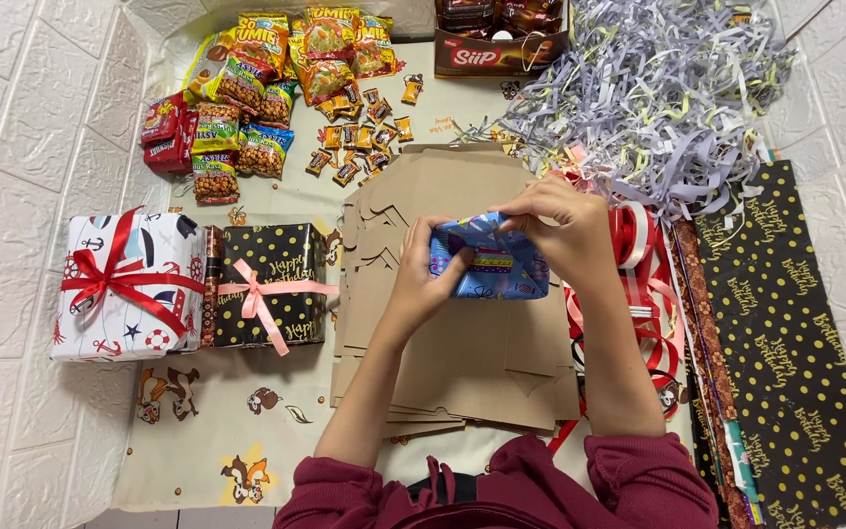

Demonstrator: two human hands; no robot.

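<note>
Blue wrapped box (490, 263) clamped by left hand (421, 276) and right hand (562, 227), flat cardboard stack (462, 353) beneath, shredded paper (658, 93) behind

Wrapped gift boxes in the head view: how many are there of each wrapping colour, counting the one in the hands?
White nautical-print box with red ribbon: 1
Black gold-dotted box with pink ribbon: 1
Blue patterned box, no ribbon, held by the left hand and right hand: 1
Total: 3
</note>
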